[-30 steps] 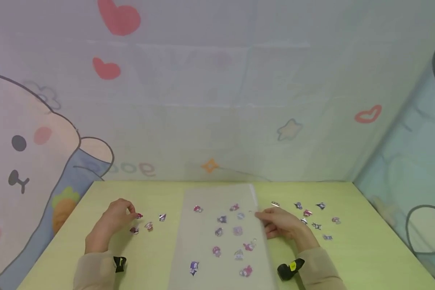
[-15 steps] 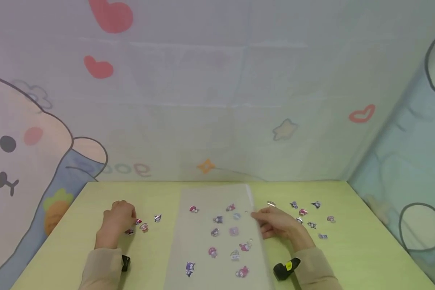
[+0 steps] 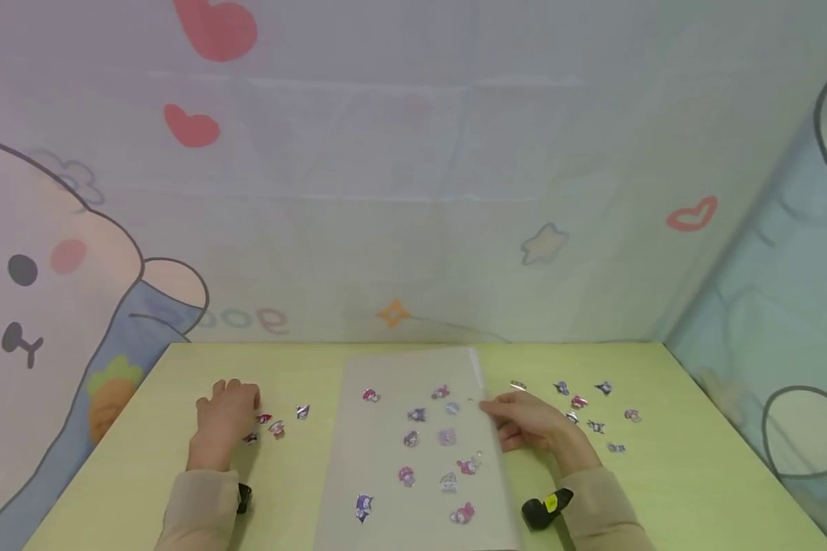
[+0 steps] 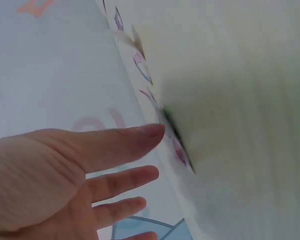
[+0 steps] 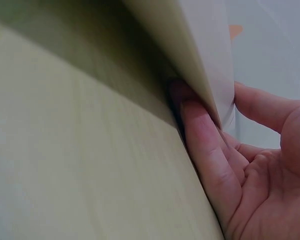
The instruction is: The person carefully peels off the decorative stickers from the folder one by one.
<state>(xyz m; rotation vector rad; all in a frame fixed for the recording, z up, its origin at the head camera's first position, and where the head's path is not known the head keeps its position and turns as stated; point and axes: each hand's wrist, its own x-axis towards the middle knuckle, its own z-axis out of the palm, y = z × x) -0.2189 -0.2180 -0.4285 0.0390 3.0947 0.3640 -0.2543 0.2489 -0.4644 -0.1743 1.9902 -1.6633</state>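
Observation:
My left hand (image 3: 226, 417) reaches down over a small group of character stickers (image 3: 277, 429) on the left of the table. In the left wrist view the thumb tip is at a sticker (image 4: 179, 152) lying on the tabletop, and the other visible fingers are loosely extended; the index finger is hidden. My right hand (image 3: 527, 421) pinches the right edge of a pale sheet (image 3: 344, 459) dotted with several stickers. The right wrist view has the thumb above the sheet (image 5: 210, 50) and curled fingers beneath its raised edge.
More loose stickers (image 3: 579, 402) are scattered on the table right of the right hand. The pale green-yellow table (image 3: 696, 490) ends at a cartoon-printed cloth (image 3: 358, 191) behind it. Black wrist devices (image 3: 547, 509) sit by both cuffs.
My left hand has turned and shifted slightly right, closer over the left stickers. The right hand keeps its grip on the sheet's edge. The head view has shifted a little.

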